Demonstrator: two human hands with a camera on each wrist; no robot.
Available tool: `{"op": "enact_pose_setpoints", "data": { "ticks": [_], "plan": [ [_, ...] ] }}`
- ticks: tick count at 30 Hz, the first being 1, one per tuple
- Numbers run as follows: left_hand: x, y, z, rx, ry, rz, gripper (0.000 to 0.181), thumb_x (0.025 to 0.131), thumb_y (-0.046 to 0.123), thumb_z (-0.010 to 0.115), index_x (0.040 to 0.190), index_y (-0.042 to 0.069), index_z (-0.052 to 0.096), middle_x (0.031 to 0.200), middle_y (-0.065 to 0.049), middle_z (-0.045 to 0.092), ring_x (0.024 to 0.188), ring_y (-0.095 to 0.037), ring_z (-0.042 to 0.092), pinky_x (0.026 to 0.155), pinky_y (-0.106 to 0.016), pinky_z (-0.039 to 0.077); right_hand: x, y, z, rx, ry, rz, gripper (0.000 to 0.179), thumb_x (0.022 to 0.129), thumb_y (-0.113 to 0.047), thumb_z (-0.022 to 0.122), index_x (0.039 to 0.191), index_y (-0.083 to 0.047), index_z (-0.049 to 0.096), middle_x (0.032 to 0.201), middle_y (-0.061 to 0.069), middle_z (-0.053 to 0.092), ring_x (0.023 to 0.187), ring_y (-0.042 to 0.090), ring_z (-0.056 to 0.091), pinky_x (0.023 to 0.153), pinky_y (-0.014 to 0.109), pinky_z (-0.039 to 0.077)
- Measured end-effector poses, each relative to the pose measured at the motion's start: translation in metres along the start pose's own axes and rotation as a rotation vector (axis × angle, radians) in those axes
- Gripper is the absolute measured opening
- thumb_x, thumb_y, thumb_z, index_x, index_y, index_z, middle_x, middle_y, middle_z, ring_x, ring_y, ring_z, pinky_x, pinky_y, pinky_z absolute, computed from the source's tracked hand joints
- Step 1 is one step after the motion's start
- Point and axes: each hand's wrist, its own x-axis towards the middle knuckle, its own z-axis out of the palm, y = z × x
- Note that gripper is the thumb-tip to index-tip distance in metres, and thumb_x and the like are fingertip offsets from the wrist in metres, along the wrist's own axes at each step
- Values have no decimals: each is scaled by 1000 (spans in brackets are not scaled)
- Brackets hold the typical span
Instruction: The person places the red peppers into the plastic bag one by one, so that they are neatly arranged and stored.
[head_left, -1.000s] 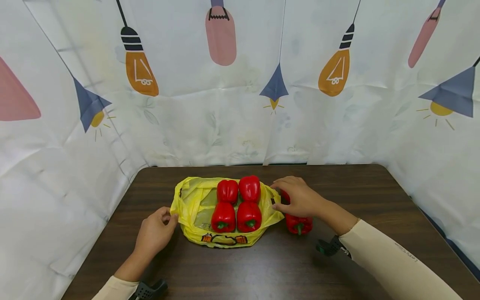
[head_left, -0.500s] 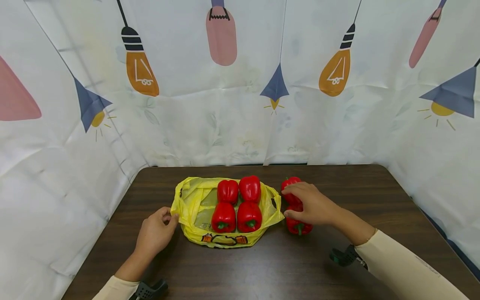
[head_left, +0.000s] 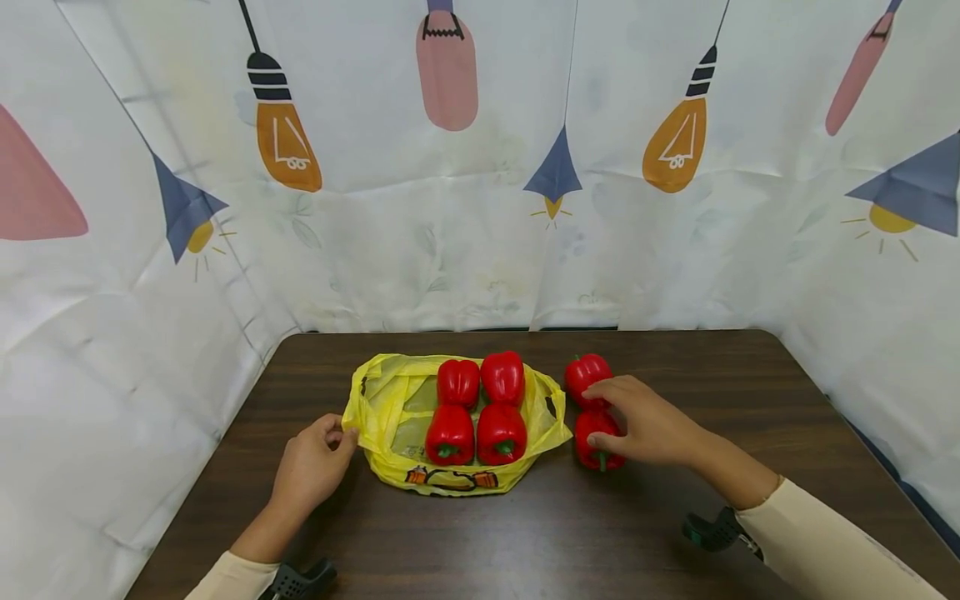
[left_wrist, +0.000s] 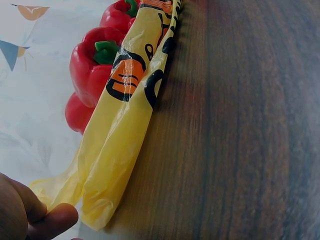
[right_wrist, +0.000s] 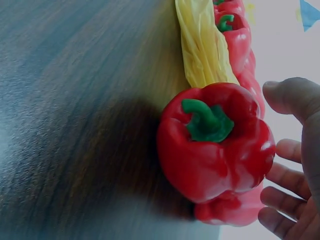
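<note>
My left hand [head_left: 311,467] pinches the left edge of a yellow plastic bag [head_left: 367,429] between thumb and fingers. The bag lies with its mouth spread, and several red bell peppers [head_left: 450,433] with green stems sit in two rows inside it. Right of the bag, two more bell peppers lie one behind the other: a front one [right_wrist: 210,155] and a rear one [head_left: 587,373]. My right hand [head_left: 648,421] is over the front pepper, thumb and fingers spread apart near its upper side. In the right wrist view the fingertips are right at that pepper's edge.
Everything stands on a dark wood-grain table [head_left: 480,550] with rounded far corners. A white cloth [head_left: 480,250] printed with lamps and bulbs hangs behind it and along both sides. Each wrist wears a dark band [head_left: 716,529].
My right hand has left the bag's right edge and moved right, over the two loose peppers, uncovering the rear one. My left hand keeps its pinch on the bag.
</note>
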Motion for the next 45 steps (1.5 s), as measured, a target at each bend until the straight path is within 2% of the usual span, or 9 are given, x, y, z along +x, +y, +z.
{"op": "enact_pose_setpoints", "data": {
  "ticks": [13,20,24,39,45],
  "plan": [
    [-1,0,-1,9,-4,-10,27,100,22,63,116,1,67,78,-4,73,50,-18,48,47,-30,36,-17,6,3,13,-28,100,67,83,-42,85,138,-13,60,138,10,57,126,31,54,91,53,54],
    [-1,0,-1,3,-10,-15,28,100,23,63,117,1,68,80,-4,73,49,-18,48,46,-30,36,-23,10,7,25,-33,103,71,84,-45,84,140,-11,59,137,8,58,119,25,59,92,50,54],
    [-1,-1,-1,3,-14,-12,27,101,23,63,116,2,67,74,-2,71,49,-18,47,46,-30,35,-25,12,8,38,-37,104,70,84,-45,83,140,-11,59,136,7,58,117,24,60,91,49,54],
    [-2,-4,1,17,7,4,25,101,22,62,115,3,69,79,-1,73,51,-16,47,49,-30,35,-30,15,8,106,-41,108,66,84,-36,85,139,-12,57,135,3,56,111,18,61,87,43,55],
    [-2,-4,1,16,5,1,25,101,22,62,115,3,69,79,-1,73,51,-17,47,49,-30,36,-32,14,7,137,-61,84,67,83,-35,86,139,-11,57,133,2,57,108,16,62,85,39,56]
  ]
}}
